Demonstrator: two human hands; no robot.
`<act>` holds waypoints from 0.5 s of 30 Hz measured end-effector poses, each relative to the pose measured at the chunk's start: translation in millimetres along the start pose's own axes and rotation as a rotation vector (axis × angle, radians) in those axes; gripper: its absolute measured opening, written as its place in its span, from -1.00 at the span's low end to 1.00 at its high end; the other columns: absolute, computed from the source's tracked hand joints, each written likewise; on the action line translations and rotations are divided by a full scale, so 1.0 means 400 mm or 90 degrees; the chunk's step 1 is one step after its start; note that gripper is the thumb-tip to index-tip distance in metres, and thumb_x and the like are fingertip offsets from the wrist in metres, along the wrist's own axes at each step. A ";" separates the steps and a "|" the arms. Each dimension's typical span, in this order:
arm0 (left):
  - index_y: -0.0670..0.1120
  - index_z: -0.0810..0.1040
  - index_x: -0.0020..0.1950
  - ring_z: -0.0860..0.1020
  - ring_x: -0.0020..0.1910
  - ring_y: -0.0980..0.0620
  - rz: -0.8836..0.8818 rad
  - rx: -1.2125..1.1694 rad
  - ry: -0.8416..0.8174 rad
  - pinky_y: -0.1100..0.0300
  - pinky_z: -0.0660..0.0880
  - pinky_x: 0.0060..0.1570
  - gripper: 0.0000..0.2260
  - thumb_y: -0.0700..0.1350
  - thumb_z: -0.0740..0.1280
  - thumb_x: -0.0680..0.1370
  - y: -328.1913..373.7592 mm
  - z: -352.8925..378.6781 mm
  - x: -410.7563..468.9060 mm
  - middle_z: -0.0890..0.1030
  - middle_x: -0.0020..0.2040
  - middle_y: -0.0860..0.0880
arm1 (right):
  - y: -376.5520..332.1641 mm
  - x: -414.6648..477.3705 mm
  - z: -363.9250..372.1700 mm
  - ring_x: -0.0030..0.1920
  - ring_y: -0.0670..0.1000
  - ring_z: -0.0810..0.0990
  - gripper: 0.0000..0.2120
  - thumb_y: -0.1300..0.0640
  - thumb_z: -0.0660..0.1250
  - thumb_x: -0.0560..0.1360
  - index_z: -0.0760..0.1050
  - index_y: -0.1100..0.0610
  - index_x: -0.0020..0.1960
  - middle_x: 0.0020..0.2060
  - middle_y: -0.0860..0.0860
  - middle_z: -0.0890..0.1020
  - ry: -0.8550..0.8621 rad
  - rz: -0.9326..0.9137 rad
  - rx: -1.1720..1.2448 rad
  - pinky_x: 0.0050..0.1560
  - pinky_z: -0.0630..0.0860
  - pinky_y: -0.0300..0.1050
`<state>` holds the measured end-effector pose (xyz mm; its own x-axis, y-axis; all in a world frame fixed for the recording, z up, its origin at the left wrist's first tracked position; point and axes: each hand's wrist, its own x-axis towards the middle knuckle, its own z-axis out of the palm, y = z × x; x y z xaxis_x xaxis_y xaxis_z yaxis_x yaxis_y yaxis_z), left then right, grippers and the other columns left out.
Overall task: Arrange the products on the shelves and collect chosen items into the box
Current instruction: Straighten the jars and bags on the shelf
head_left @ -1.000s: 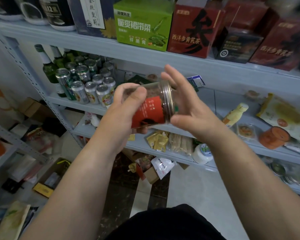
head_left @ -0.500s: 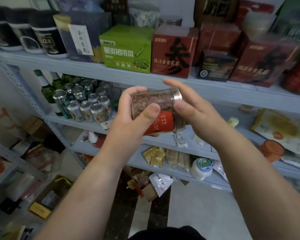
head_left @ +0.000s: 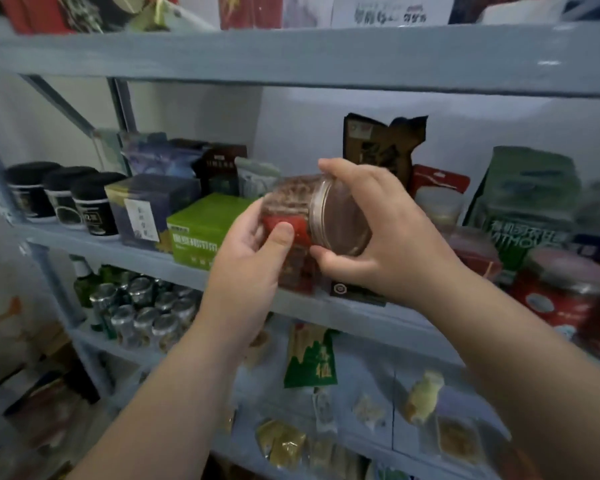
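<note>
left hand (head_left: 250,265) grasping its base and right hand (head_left: 388,237) its lid, the person has raised the tilted jar (head_left: 291,202) to the shelf's (head_left: 378,323) front edge, beside the green box (head_left: 201,230), probably to shelve it.

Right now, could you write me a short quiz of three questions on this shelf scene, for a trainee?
1. True or false: the left hand and the right hand both hold the jar.
2. The green box is: A) left of the jar, B) right of the jar, C) on the floor.
3. Fill in: the cans stand ___ the green box.
Key: 1 true; 2 A; 3 below.
</note>
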<state>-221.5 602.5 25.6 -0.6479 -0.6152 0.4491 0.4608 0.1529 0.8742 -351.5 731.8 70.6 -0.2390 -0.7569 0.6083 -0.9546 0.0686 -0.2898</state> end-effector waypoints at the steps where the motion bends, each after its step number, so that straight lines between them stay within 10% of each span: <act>1: -0.07 0.42 0.50 0.57 0.34 0.03 0.006 0.043 -0.002 -0.04 0.47 0.39 -0.61 -0.18 0.26 0.65 0.004 0.017 0.017 0.63 0.32 -0.02 | 0.018 0.017 -0.012 0.28 -0.06 0.42 -0.15 -0.21 0.49 0.39 0.16 -0.22 0.57 0.42 -0.04 0.33 0.006 -0.004 -0.024 0.15 0.44 -0.35; 6: 0.09 0.32 0.53 0.36 0.33 0.40 0.092 0.475 -0.011 0.52 0.22 0.28 -0.51 -0.12 0.34 0.63 0.012 0.030 0.107 0.43 0.33 0.36 | 0.078 0.135 -0.041 0.32 0.19 0.49 -0.15 -0.14 0.53 0.40 0.17 -0.17 0.56 0.45 0.12 0.30 -0.011 -0.051 -0.192 0.09 0.58 0.01; 15: -0.04 0.15 0.65 0.07 0.61 -0.10 0.117 0.964 -0.294 0.04 0.08 0.57 -0.29 0.30 0.19 0.61 -0.045 -0.105 0.346 0.16 0.63 -0.13 | 0.180 0.403 0.016 0.29 0.16 0.47 -0.12 -0.12 0.51 0.40 0.13 -0.15 0.59 0.42 0.12 0.27 -0.103 0.010 -0.264 0.05 0.49 -0.07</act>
<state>-294.0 482.2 64.2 -0.9036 -0.2689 0.3335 -0.2695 0.9619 0.0451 -457.4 610.7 143.1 -0.2544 -0.8436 0.4728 -0.9496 0.3104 0.0429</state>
